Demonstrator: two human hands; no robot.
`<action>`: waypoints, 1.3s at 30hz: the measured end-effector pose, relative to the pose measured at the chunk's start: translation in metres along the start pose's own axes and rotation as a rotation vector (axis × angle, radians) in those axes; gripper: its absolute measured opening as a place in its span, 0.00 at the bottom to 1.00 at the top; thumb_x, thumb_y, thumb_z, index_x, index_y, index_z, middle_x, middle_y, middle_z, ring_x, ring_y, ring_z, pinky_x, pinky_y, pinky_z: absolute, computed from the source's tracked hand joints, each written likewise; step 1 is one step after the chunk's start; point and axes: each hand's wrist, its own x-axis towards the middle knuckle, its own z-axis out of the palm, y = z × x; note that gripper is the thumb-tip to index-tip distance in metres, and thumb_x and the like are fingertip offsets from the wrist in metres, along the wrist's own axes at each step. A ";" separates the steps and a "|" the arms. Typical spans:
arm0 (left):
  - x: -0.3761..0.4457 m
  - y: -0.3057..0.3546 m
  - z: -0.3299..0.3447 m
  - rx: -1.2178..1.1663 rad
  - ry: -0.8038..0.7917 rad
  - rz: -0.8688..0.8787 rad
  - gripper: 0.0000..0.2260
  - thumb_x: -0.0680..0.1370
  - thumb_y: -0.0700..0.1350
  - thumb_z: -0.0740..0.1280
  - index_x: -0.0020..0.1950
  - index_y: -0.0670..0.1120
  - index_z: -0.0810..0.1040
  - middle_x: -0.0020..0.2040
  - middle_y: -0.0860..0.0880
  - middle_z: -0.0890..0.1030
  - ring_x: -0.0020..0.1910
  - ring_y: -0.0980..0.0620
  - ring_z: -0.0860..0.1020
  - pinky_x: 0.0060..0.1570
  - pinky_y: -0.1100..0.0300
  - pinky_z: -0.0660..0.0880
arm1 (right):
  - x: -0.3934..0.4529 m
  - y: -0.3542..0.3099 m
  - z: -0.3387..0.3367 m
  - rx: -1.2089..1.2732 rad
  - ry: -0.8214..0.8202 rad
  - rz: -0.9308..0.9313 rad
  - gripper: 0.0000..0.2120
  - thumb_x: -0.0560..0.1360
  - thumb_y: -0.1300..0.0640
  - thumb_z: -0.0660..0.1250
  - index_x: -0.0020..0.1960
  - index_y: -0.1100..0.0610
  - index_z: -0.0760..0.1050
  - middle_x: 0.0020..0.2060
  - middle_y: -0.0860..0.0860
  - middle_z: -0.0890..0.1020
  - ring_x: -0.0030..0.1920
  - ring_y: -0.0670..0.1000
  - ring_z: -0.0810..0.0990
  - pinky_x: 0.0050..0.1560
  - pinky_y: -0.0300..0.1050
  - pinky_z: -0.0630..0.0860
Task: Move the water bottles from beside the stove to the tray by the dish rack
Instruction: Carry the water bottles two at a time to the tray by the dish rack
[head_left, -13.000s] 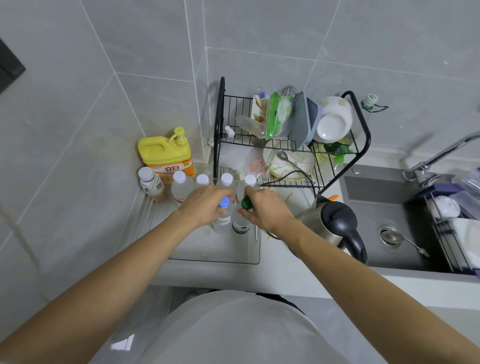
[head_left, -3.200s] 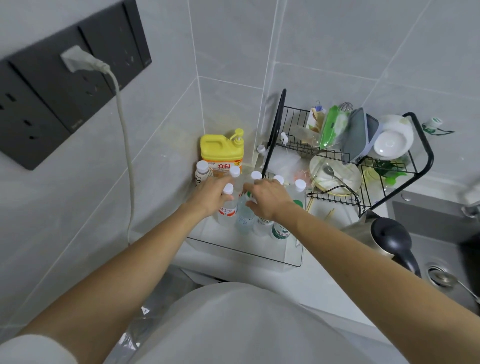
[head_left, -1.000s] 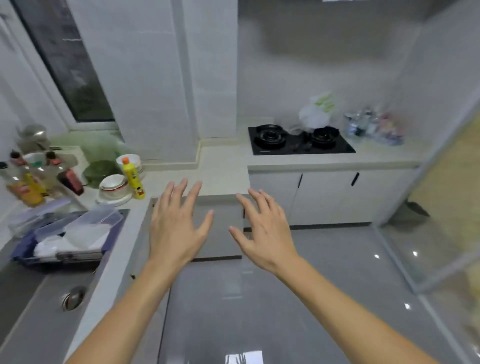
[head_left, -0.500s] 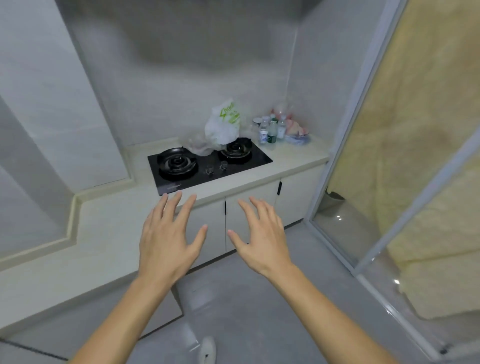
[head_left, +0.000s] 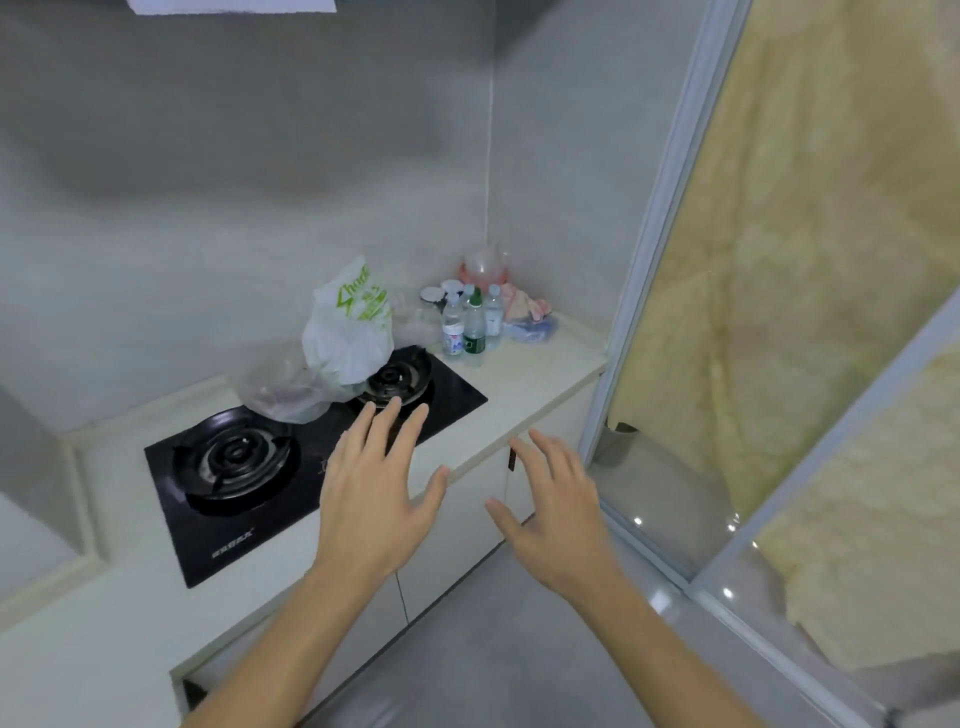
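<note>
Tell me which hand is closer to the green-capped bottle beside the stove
Left. The left hand is open above the stove's front edge, below and left of the green-capped bottle. The right hand is open lower, before the cabinet doors, farther away.

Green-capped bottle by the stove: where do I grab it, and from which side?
Grip the green-capped bottle around its upper body below the cap, coming from the front. It stands upright, with the blue-labelled bottle close on one side and another bottle on the other, so side approaches look crowded. Both hands are empty.
</note>
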 end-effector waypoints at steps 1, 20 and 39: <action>0.019 0.001 0.014 0.001 -0.012 0.002 0.31 0.80 0.64 0.58 0.82 0.55 0.64 0.82 0.50 0.65 0.83 0.46 0.59 0.77 0.43 0.65 | 0.016 0.013 0.003 0.001 -0.002 0.012 0.35 0.79 0.34 0.61 0.81 0.46 0.60 0.80 0.49 0.64 0.80 0.55 0.60 0.78 0.58 0.64; 0.333 0.027 0.202 0.045 -0.149 -0.139 0.32 0.79 0.63 0.59 0.82 0.53 0.64 0.79 0.50 0.70 0.77 0.44 0.67 0.67 0.43 0.76 | 0.377 0.205 0.026 -0.030 -0.253 -0.101 0.37 0.80 0.42 0.66 0.83 0.45 0.53 0.83 0.49 0.57 0.82 0.55 0.55 0.79 0.56 0.62; 0.560 -0.023 0.377 -0.017 -0.477 -0.301 0.24 0.83 0.51 0.63 0.79 0.51 0.67 0.69 0.49 0.74 0.63 0.43 0.78 0.53 0.48 0.79 | 0.685 0.282 0.165 0.060 -0.465 -0.068 0.30 0.79 0.50 0.70 0.78 0.50 0.64 0.73 0.54 0.72 0.73 0.61 0.70 0.69 0.59 0.72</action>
